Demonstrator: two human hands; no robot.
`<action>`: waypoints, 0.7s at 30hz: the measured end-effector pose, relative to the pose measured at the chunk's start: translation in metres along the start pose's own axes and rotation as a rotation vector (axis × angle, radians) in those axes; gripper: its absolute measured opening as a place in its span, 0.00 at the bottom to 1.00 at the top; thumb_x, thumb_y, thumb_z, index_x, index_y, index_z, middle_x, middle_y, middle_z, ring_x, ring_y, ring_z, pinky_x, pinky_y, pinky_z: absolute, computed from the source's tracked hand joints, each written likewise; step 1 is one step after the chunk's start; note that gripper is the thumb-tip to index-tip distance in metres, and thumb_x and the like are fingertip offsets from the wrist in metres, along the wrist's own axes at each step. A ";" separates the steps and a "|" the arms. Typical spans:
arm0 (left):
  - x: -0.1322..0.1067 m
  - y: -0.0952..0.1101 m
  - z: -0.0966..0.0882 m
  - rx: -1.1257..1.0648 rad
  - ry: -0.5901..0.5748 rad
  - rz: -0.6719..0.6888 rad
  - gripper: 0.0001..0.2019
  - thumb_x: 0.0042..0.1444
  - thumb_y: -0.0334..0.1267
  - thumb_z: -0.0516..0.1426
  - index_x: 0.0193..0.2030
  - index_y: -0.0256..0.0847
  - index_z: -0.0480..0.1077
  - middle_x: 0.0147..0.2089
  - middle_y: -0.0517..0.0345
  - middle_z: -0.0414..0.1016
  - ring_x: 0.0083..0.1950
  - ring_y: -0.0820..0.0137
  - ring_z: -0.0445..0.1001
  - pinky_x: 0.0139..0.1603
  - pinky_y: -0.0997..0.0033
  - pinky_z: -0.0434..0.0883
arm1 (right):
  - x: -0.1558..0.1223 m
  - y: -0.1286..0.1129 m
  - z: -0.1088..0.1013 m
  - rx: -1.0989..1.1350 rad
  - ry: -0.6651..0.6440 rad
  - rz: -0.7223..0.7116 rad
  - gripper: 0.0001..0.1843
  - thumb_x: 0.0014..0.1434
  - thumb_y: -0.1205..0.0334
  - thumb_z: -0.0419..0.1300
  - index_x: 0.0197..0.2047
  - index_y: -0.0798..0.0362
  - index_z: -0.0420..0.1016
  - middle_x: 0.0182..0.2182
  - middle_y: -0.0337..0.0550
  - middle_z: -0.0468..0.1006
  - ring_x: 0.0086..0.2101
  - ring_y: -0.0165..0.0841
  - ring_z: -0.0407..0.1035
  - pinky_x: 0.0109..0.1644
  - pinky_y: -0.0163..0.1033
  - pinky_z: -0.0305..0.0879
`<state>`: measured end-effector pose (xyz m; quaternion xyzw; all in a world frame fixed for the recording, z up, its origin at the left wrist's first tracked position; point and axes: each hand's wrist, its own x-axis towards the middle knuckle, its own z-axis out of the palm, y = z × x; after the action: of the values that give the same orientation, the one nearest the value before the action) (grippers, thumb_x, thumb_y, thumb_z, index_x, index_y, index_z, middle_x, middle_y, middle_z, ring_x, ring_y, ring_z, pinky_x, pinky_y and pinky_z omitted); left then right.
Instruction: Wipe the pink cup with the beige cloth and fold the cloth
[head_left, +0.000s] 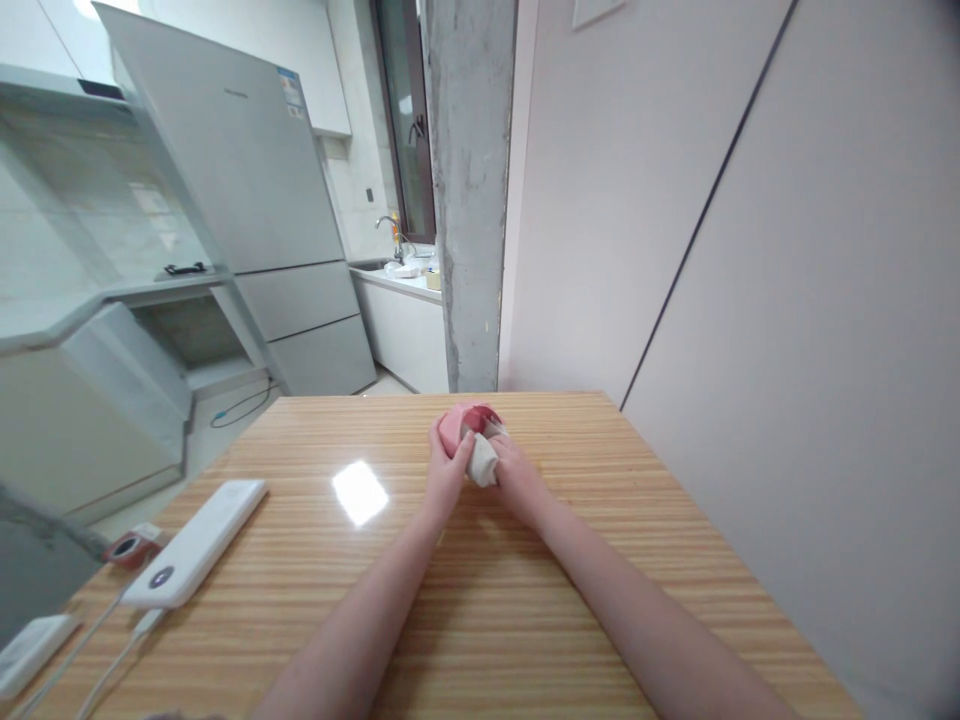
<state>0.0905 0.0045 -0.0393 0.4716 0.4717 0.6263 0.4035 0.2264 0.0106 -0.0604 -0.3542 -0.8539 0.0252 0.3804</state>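
Near the far edge of the wooden table, my left hand is wrapped round the side of a pink cup-like vessel. Its opening is turned toward me, and a darker pink inside shows. A crumpled whitish cloth hangs out over the near rim. My right hand is closed on the cloth at the vessel's right side, its fingertips hidden in the cloth and the opening. My left thumb presses at the rim, beside the cloth. Whether the vessel rests on the tabletop or is held just above it, I cannot tell.
On the table's left side lie a white power bank with a cable, a small red object and a white flat device. Beyond the table stand a refrigerator, a concrete pillar and a sink counter. A wall panel borders the right.
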 end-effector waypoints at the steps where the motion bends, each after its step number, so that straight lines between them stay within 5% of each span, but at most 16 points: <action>1: 0.003 0.002 -0.004 0.011 0.012 0.005 0.27 0.50 0.46 0.61 0.55 0.41 0.62 0.53 0.48 0.70 0.56 0.62 0.69 0.58 0.64 0.64 | 0.001 -0.001 -0.001 -0.002 -0.017 -0.027 0.12 0.53 0.72 0.59 0.42 0.54 0.74 0.37 0.47 0.74 0.42 0.38 0.65 0.49 0.45 0.65; 4: 0.013 0.006 -0.015 0.055 -0.009 0.016 0.24 0.47 0.44 0.63 0.50 0.40 0.67 0.51 0.50 0.72 0.54 0.62 0.70 0.54 0.65 0.67 | 0.003 0.000 -0.004 -0.074 -0.068 -0.076 0.11 0.53 0.71 0.60 0.42 0.54 0.74 0.38 0.48 0.73 0.42 0.39 0.65 0.47 0.44 0.65; 8: 0.015 0.005 -0.013 -0.066 -0.079 -0.152 0.37 0.44 0.46 0.65 0.60 0.41 0.58 0.45 0.49 0.74 0.41 0.65 0.75 0.40 0.68 0.72 | 0.003 0.005 0.000 -0.173 -0.032 -0.039 0.08 0.57 0.69 0.58 0.40 0.53 0.75 0.37 0.50 0.74 0.43 0.40 0.65 0.46 0.46 0.65; 13: 0.005 -0.009 0.005 -0.373 -0.095 -0.236 0.35 0.45 0.44 0.65 0.59 0.43 0.56 0.52 0.48 0.71 0.47 0.66 0.74 0.46 0.68 0.72 | 0.000 0.008 0.004 -0.070 0.065 -0.001 0.11 0.58 0.69 0.57 0.45 0.54 0.74 0.37 0.49 0.74 0.42 0.39 0.65 0.47 0.46 0.65; 17: 0.011 -0.009 -0.004 -0.149 -0.019 -0.172 0.29 0.46 0.46 0.64 0.53 0.40 0.62 0.51 0.46 0.72 0.50 0.62 0.73 0.50 0.63 0.71 | 0.002 0.007 -0.001 -0.053 -0.013 -0.047 0.11 0.57 0.69 0.57 0.43 0.53 0.75 0.38 0.48 0.74 0.42 0.38 0.66 0.47 0.45 0.66; 21: 0.017 -0.001 -0.018 0.118 -0.087 0.011 0.26 0.42 0.44 0.65 0.49 0.39 0.68 0.50 0.48 0.73 0.54 0.60 0.70 0.58 0.62 0.65 | 0.003 0.006 -0.005 -0.118 -0.056 -0.078 0.10 0.56 0.69 0.59 0.43 0.53 0.76 0.41 0.51 0.74 0.46 0.40 0.65 0.50 0.46 0.65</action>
<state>0.0688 0.0173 -0.0382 0.5238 0.4871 0.5789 0.3915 0.2318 0.0155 -0.0572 -0.3418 -0.8773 -0.0301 0.3354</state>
